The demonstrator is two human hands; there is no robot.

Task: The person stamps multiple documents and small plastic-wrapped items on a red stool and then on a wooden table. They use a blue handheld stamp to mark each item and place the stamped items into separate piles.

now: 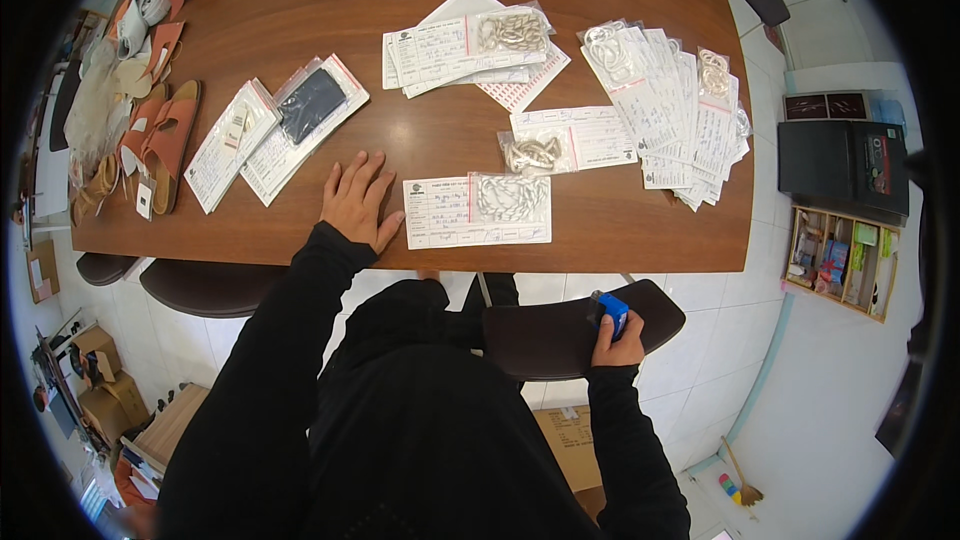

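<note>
My left hand [358,197] lies flat on the wooden table [450,145], fingers spread, just left of a paper form [437,215] with a small clear bag of white twisted cord [512,199] on it. My right hand [618,342] is off the table, over a dark chair seat [545,338], closed around a small blue object like a stapler [612,311]. Beyond the nearest form lies another form [595,136] with a bag of beige cord [532,152]. Farther back is a stack of forms [430,52] with bagged cord on top.
Many overlapping forms with bagged samples [665,100] fan out at the right. Left of centre lie more forms [220,155] and a bagged dark swatch [311,105]. Orange sandals [170,145] stand at the left edge. A black safe-like box [843,170] stands right of the table.
</note>
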